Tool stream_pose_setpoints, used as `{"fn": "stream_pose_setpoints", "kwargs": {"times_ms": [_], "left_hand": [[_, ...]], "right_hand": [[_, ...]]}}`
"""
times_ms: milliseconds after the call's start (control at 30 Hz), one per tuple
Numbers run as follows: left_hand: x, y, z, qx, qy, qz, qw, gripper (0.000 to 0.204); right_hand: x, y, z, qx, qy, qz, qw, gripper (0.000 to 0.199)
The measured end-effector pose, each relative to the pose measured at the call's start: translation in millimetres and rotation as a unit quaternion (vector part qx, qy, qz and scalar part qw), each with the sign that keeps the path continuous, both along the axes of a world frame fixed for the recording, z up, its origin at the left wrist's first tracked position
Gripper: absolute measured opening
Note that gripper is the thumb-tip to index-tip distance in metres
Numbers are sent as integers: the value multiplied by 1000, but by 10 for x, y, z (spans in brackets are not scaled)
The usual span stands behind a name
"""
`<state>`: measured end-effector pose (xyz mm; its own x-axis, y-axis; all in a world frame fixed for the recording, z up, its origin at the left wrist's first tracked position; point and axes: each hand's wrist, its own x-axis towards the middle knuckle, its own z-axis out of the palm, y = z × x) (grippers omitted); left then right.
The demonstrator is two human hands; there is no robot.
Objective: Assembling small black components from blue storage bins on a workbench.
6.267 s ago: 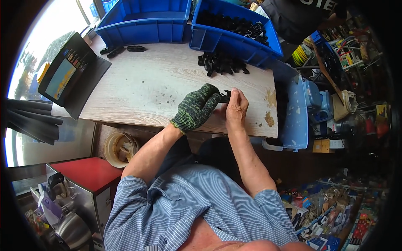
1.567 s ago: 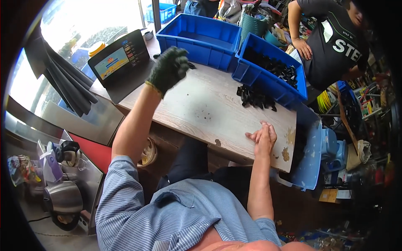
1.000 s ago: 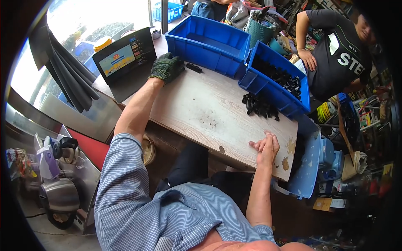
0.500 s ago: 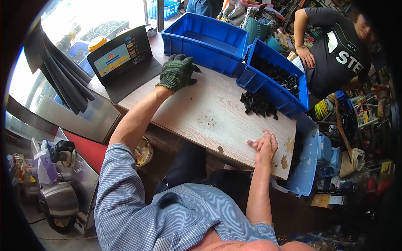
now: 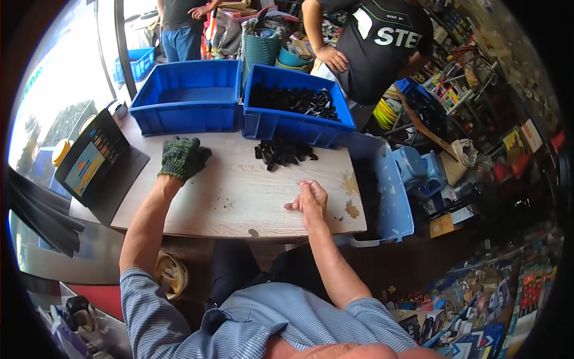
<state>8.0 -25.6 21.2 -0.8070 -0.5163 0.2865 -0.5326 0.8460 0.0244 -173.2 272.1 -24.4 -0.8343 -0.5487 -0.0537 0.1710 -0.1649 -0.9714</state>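
Clock directions are taken from the middle of the table (image 5: 257,203), 12 at its far edge. The left hand (image 5: 182,158), gloved, is held low over the table at 10, palm down, with fingers bent. Its grip is hidden by the glove, and the dark patch at its fingertips cannot be told as glove or black piece. The right hand (image 5: 311,202), bare, is held at 3, half-curled with a narrow gap; nothing is seen in it.

The step in hand is judged to be placing or gathering by the left hand; which of the two cannot be told. If a fresh piece is to be taken, a short reach toward 1 by the right hand and a wider spread of its fingers are called for. Snagging seems likely, the pieces being tangled.

The heap of black pieces (image 5: 282,154) is found between 1 and 2, just in front of the right blue bin (image 5: 293,125), in which many similar pieces are loosely piled. At 11 is stood the left blue bin (image 5: 186,119); its bare inner floor is seen. At 7, below table level, pale matter is held in a round bucket (image 5: 185,281).
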Motion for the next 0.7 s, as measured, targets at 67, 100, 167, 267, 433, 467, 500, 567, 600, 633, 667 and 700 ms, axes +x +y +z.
{"fn": "stream_pose_setpoints", "kwargs": {"times_ms": [67,100,167,267,433,467,500,567,600,633,667,700], "left_hand": [[-55,129,-64,-22,23,3,999,23],[-75,183,-119,-36,24,3,999,20],[-99,346,-102,-22,5,11,1000,17],[-140,587,-65,-12,54,-20,998,21],[-172,659,-72,-25,82,22,996,20],[-175,648,-67,-26,83,21,996,20],[-168,619,-68,-8,66,35,997,23],[-179,578,-92,6,64,54,996,33],[-188,579,-104,4,65,53,996,33],[-181,590,-109,0,72,47,996,32],[-176,600,-116,-3,78,41,996,31],[-174,609,-132,-4,80,42,996,31]], "right_hand": [[-4,13,-25,14,-11,12,1000,15],[-3,12,-35,15,-3,14,1000,15],[5,10,-41,7,-2,12,1000,14],[-3,18,-49,1,-3,11,1000,14],[19,50,-42,-16,-43,8,999,16],[11,60,-62,-17,-42,7,999,16],[-7,65,-92,-18,-31,14,999,16],[-30,56,-108,-21,-18,23,999,16],[-34,60,-118,-22,-19,19,999,16],[-30,60,-124,-21,-21,16,999,15],[-34,55,-126,-21,-19,17,999,15],[-40,50,-126,-22,-15,19,999,15]]}}
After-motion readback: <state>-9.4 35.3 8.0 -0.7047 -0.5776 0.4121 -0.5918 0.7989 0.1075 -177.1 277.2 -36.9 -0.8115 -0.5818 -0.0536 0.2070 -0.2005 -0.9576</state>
